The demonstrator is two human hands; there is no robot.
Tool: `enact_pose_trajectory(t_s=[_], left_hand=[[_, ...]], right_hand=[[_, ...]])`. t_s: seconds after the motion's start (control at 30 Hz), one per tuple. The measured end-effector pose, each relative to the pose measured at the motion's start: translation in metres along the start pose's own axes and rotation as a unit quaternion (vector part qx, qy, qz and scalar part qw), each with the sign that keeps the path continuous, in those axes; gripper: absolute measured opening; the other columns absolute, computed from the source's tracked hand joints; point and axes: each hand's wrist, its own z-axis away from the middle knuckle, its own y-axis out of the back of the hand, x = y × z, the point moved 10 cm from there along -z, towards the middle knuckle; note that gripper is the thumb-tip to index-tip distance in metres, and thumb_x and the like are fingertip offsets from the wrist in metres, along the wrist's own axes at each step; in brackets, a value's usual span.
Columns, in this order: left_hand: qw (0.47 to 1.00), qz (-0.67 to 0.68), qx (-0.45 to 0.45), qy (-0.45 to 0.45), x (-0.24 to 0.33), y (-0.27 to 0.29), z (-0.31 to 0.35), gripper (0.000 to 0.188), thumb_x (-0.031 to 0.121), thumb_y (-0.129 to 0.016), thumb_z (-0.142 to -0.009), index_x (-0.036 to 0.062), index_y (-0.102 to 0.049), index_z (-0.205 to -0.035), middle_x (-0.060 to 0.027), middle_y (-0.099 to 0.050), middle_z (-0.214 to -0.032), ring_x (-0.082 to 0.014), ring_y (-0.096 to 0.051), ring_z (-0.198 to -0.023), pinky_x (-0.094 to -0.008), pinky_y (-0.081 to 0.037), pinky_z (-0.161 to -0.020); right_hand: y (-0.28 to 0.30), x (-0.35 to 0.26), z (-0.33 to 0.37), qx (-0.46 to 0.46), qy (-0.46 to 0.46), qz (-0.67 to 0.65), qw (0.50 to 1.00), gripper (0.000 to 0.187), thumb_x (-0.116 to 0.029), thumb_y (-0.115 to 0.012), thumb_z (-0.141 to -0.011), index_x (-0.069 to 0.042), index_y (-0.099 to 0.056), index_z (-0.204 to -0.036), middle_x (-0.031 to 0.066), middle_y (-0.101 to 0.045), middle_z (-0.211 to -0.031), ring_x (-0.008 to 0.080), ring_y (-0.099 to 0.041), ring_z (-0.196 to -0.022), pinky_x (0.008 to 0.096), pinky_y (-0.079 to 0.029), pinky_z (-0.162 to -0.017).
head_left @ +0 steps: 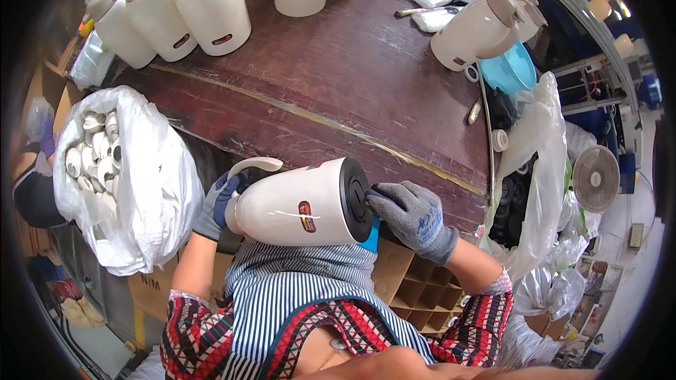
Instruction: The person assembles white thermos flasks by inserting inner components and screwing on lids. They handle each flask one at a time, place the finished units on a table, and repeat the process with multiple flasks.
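A cream vacuum jug [299,205] lies on its side in front of my body, its black base [358,200] turned to the right. My left hand [224,204], in a grey and blue glove, is closed round the narrow neck end beside the curved handle [255,165]. At the other end, my gloved right hand [412,217] has its fingers bent and its fingertips against the round disc in the black base. A small dark label [307,216] shows on the jug's side.
Several cream jugs stand along the table's [338,77] far side. At left is a white bag [151,190] of small pale parts; at right, a clear bag [539,183] with black parts beside a blue bowl [508,69]. A divided cardboard box [415,295] sits below. Another person's arm [46,137] shows far left.
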Motion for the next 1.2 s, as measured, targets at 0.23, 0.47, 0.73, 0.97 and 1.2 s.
enact_pose_trajectory(t_s=[0.23,0.47,0.73,0.97,1.2], left_hand=[[0.997,-0.056,0.020,-0.042,0.016,0.001,0.000,0.024,0.023,-0.065,-0.104,0.0045,-0.063,-0.120,-0.0046,-0.070,-0.103,-0.0164,-0.067,-0.092,-0.0322,-0.057,-0.085],[0.990,-0.124,0.029,-0.064,0.034,-0.003,0.005,0.026,0.024,-0.064,-0.105,0.0038,-0.063,-0.121,-0.0054,-0.071,-0.105,-0.0169,-0.068,-0.093,-0.0320,-0.057,-0.085],[0.989,0.010,-0.032,0.144,-0.032,0.015,-0.015,0.027,0.026,-0.064,-0.105,0.0022,-0.065,-0.119,-0.0056,-0.072,-0.104,-0.0168,-0.069,-0.094,-0.0306,-0.057,-0.085],[0.989,0.046,-0.058,0.125,-0.045,0.028,-0.023,0.028,0.027,-0.064,-0.105,0.0027,-0.067,-0.117,-0.0068,-0.073,-0.104,-0.0181,-0.070,-0.093,-0.0324,-0.057,-0.086],[0.994,0.031,-0.052,0.086,-0.041,0.037,-0.017,0.028,0.028,-0.063,-0.105,0.0031,-0.067,-0.117,-0.0059,-0.072,-0.102,-0.0162,-0.068,-0.092,-0.0309,-0.055,-0.087]], right_hand=[[-0.073,0.064,0.044,-0.159,-0.513,-0.493,0.685,0.024,-0.021,-0.070,-0.098,0.000,-0.065,-0.110,0.0059,-0.069,-0.085,0.0109,-0.062,-0.073,0.0293,-0.053,-0.067],[-0.050,0.045,0.002,-0.095,-0.193,-0.272,0.938,0.019,-0.017,-0.072,-0.091,-0.012,-0.068,-0.108,0.0078,-0.069,-0.088,0.0224,-0.068,-0.074,0.0325,-0.054,-0.064],[-0.020,-0.052,0.020,-0.037,0.442,0.141,0.885,0.035,-0.033,-0.065,-0.092,-0.007,-0.070,-0.115,0.0192,-0.067,-0.123,0.0345,-0.069,-0.106,0.0447,-0.061,-0.086],[-0.047,0.112,0.065,0.055,-0.054,0.128,0.989,0.044,-0.012,-0.068,-0.079,-0.010,-0.068,-0.122,0.0131,-0.065,-0.128,0.0360,-0.064,-0.109,0.0474,-0.056,-0.092],[-0.020,0.042,0.026,0.089,-0.123,0.112,0.982,0.054,-0.022,-0.069,-0.084,-0.016,-0.063,-0.138,0.0218,-0.047,-0.153,0.0489,-0.045,-0.138,0.0610,-0.034,-0.116]])
